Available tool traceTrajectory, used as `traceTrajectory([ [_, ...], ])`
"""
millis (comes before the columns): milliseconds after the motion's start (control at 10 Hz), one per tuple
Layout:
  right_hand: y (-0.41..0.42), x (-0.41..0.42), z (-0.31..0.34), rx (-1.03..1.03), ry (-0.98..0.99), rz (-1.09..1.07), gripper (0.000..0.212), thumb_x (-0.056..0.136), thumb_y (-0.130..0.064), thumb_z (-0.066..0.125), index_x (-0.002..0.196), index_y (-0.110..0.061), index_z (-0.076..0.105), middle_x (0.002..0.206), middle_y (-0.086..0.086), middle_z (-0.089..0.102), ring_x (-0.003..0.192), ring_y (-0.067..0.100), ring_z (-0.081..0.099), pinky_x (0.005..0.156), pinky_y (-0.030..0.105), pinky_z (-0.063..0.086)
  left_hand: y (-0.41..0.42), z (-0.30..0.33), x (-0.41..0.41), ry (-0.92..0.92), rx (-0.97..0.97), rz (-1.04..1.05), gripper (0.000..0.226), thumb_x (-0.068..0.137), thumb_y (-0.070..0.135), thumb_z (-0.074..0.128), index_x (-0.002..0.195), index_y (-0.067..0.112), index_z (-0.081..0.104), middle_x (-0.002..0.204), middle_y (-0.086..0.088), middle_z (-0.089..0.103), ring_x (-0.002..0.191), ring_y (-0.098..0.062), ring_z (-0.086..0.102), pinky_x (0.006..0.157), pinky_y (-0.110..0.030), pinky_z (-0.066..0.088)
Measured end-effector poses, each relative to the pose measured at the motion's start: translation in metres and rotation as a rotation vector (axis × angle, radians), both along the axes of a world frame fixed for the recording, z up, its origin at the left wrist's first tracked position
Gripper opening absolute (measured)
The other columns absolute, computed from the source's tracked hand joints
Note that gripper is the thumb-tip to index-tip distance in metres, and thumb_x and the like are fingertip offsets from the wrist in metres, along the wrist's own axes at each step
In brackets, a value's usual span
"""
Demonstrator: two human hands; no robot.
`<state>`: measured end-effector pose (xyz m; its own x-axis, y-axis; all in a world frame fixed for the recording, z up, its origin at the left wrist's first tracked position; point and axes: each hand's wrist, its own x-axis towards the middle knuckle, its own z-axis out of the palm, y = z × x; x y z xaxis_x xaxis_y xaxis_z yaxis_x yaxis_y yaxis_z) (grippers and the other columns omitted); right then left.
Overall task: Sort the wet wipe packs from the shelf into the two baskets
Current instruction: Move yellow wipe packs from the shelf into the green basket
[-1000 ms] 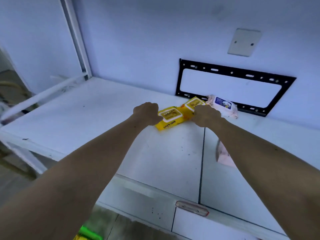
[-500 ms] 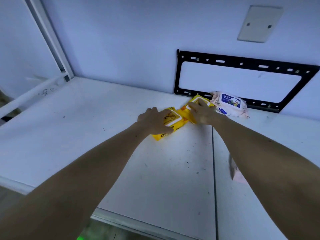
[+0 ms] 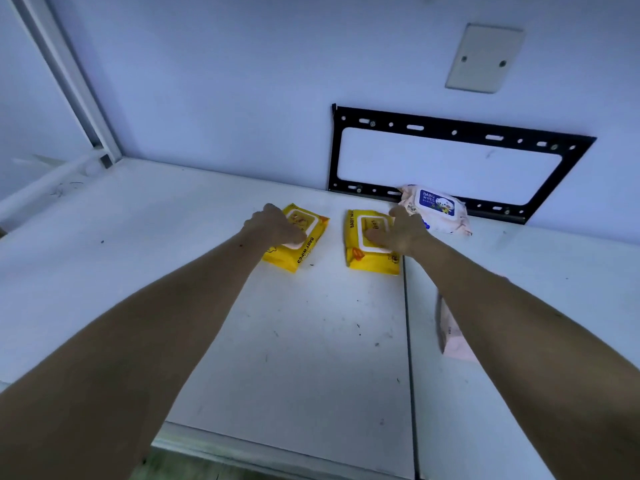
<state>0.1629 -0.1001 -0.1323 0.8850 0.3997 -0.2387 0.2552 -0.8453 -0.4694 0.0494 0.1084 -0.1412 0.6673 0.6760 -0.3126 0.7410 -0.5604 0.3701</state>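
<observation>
While both arms reach across the white shelf (image 3: 138,271), two yellow wipe packs lie flat near the back wall, a gap btwn them. Left hand (image 3: 275,226) lies on the left yellow pack (image 3: 304,249), fingers curled over its lid; can't tell if it's gripping. Right hand (image 3: 398,233) rests spread on the right yellow pack (image 3: 367,263). Just right, a pink pack (image 3: 434,209) sits vs. the black wall bracket (image 3: 460,133). Another pink pack (image 3: 452,336) peeks from under the right forearm.
</observation>
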Motion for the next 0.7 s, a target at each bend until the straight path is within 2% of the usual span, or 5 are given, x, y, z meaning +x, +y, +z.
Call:
traceTrajectory([
  [100,0.006,-0.005,-0.003,-0.099,0.081,-0.057,0.089,0.079,-0.059,0.068,0.140,-0.001,0.040,0.140,0.016,0.048,0.122,0.029,0.051,0.096,0.039,0.047,0.005,-0.002,0.003,-0.068,-0.132,0.013,0.049,0.065,0.044,0.081,0.091,0.012,0.056,0.086,0.000,0.060,0.074,-0.016,0.060,0.057,-0.021,0.045],
  [200,0.011,-0.006,-0.001,-0.010,0.163,-0.135,0.093,0.072,-0.053,0.078,0.139,0.000,0.041,0.139,0.016,0.050,0.122,0.030,0.054,0.099,0.039,0.050,0.003,-0.007,0.000,-0.091,-0.228,0.042,0.048,0.060,0.044,0.086,0.067,0.016,0.048,0.068,0.003,0.053,0.057,-0.011,0.052,0.046,-0.019,0.038],
  [400,0.019,-0.013,-0.002,0.190,0.347,-0.224,0.102,0.058,-0.032,0.093,0.140,-0.001,0.041,0.142,0.015,0.049,0.128,0.032,0.052,0.101,0.045,0.048,-0.003,-0.011,-0.009,-0.121,-0.279,0.073,0.081,0.050,0.052,0.088,0.110,0.012,0.052,0.107,-0.009,0.062,0.084,-0.024,0.060,0.065,-0.029,0.051],
  [600,0.028,-0.029,-0.004,0.326,0.406,-0.147,0.078,0.062,-0.024,0.091,0.129,-0.004,0.055,0.125,0.016,0.063,0.113,0.031,0.062,0.096,0.046,0.053,-0.014,-0.003,-0.031,-0.194,-0.422,0.118,0.082,0.055,0.042,0.091,0.120,0.006,0.056,0.095,-0.007,0.061,0.083,-0.022,0.062,0.072,-0.031,0.054],
  [700,0.030,-0.039,-0.003,0.345,0.419,-0.116,0.072,0.059,-0.023,0.093,0.121,-0.003,0.061,0.116,0.016,0.067,0.105,0.031,0.066,0.092,0.047,0.055,-0.027,-0.007,-0.042,-0.252,-0.455,0.148,0.083,0.059,0.041,0.090,0.125,0.005,0.054,0.111,-0.011,0.063,0.100,-0.026,0.064,0.088,-0.039,0.055],
])
